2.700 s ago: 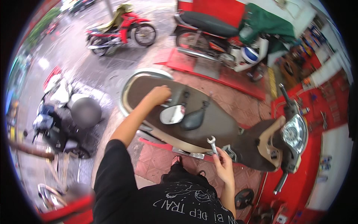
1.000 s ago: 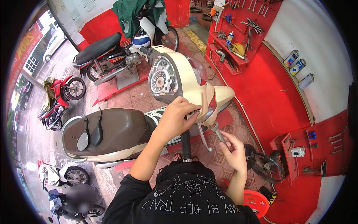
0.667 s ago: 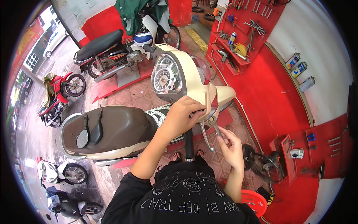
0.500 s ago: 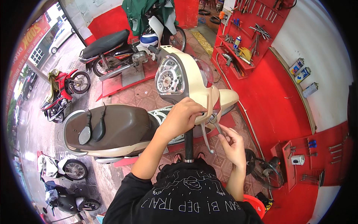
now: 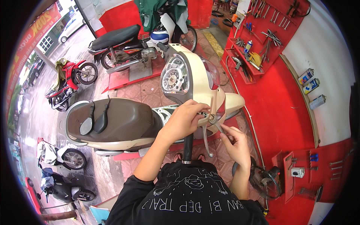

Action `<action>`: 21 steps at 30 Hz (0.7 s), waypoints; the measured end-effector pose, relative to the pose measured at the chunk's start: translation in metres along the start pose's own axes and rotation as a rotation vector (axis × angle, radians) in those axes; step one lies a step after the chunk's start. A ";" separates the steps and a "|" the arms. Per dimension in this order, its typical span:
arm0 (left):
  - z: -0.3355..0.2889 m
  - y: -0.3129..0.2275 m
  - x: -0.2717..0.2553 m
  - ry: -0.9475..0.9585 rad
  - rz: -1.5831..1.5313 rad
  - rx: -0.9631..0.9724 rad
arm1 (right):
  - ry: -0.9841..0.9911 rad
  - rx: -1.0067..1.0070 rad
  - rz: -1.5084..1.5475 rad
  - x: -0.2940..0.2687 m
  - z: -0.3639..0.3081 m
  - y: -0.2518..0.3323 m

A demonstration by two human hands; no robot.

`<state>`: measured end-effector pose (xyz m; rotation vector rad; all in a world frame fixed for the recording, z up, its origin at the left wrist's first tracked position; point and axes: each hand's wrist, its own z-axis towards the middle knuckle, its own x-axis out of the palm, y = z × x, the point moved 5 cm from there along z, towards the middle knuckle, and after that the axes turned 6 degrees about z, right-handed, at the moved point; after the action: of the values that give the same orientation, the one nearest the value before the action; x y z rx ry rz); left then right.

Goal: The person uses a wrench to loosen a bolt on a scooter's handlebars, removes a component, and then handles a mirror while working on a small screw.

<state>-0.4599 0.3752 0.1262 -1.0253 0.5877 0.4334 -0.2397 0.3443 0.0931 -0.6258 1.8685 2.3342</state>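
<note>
A cream scooter (image 5: 195, 77) stands before me with its handlebar turned toward me. My right hand (image 5: 237, 146) grips a metal wrench (image 5: 218, 126) between thumb and fingers, its ring end at the pivot of the silver brake lever (image 5: 206, 140). My left hand (image 5: 184, 119) is pinched at the handlebar mount, left of the wrench head. A small dark metal part (image 5: 204, 114) shows by its fingertips; I cannot tell what it is. Below that hand the black handlebar grip (image 5: 188, 148) points toward me. Two detached mirrors (image 5: 100, 123) lie on the brown seat (image 5: 127, 118).
A red tool board (image 5: 279, 22) with wrenches and a shelf is at the upper right. Spray cans (image 5: 310, 86) stand on a ledge at right. Behind the scooter, another motorbike (image 5: 120, 48) rests on a red platform. More motorbikes (image 5: 67, 189) are parked at left.
The view has shifted slightly, moving the scooter a little in the picture. My left fingertips uncover more of the small metal part. The wrench stays at the lever pivot in my right hand.
</note>
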 end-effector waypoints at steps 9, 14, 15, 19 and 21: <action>-0.002 -0.007 -0.003 -0.085 0.091 0.122 | 0.029 -0.007 0.011 0.001 0.005 0.003; -0.003 0.001 0.006 -0.096 0.144 0.061 | 0.012 0.014 0.048 -0.005 0.002 -0.001; -0.004 0.001 0.006 -0.095 0.122 0.097 | 0.010 0.014 0.047 -0.005 0.001 -0.001; -0.004 -0.001 0.007 -0.084 0.059 0.090 | -0.001 0.033 0.061 -0.007 -0.001 -0.005; -0.001 -0.011 0.003 -0.123 0.056 0.164 | -0.006 0.050 0.075 -0.006 -0.002 -0.006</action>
<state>-0.4511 0.3692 0.1309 -0.8210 0.5335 0.4855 -0.2312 0.3447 0.0892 -0.5528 1.9747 2.3226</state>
